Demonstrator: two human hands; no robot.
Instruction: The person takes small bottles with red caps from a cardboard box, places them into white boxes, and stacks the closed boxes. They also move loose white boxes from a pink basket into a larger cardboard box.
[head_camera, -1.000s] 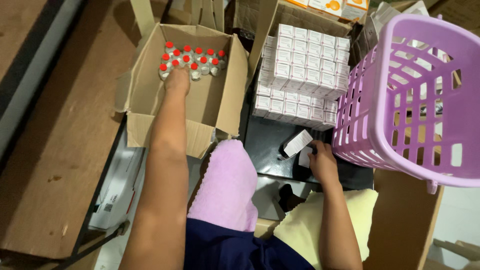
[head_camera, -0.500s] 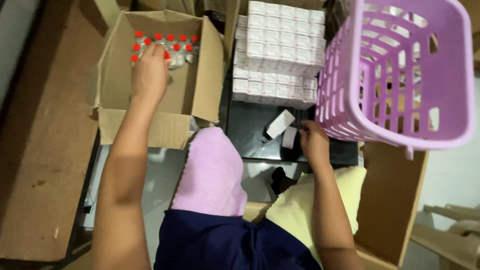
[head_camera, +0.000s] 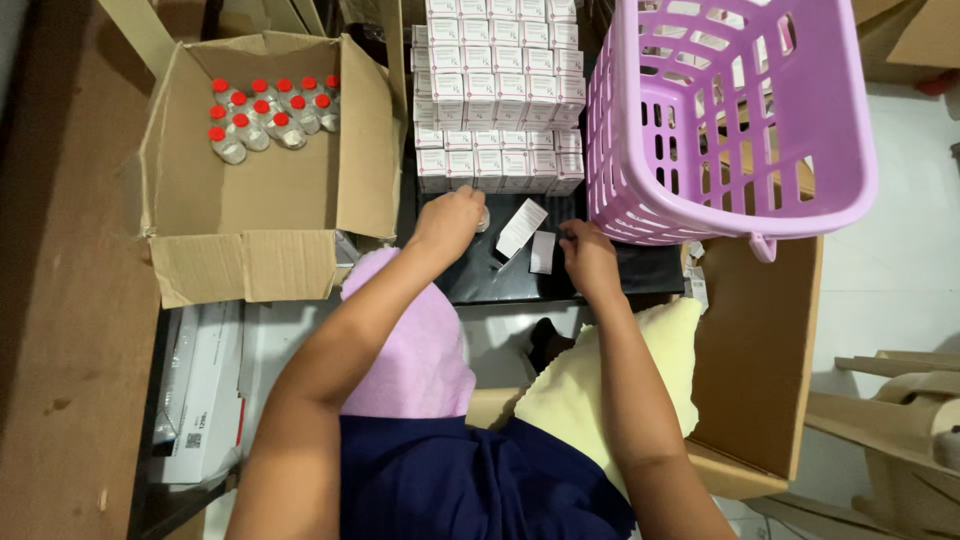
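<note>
Far right, the lilac slatted basket is the biggest thing before you, tilted on the edge of a brown carton. Far left stands the open cardboard box, with a cluster of red-capped vials huddled in its far corner (the near part of its floor is bare). Between box and basket, the stack of small white cartons rises in neat rows at the far end of the black tray.

Nearer to you, a pink cloth lies over your left knee and a pale yellow cloth over your right.

Your left hand is over the black tray, just near of the white stack, fingers curled around a small vial whose glass shows at your fingertips. Just right of it lies an opened white carton, tilted on the tray. Your right hand rests beside that carton, pinching a small folded white leaflet at its edge, close under the basket's near wall.
</note>
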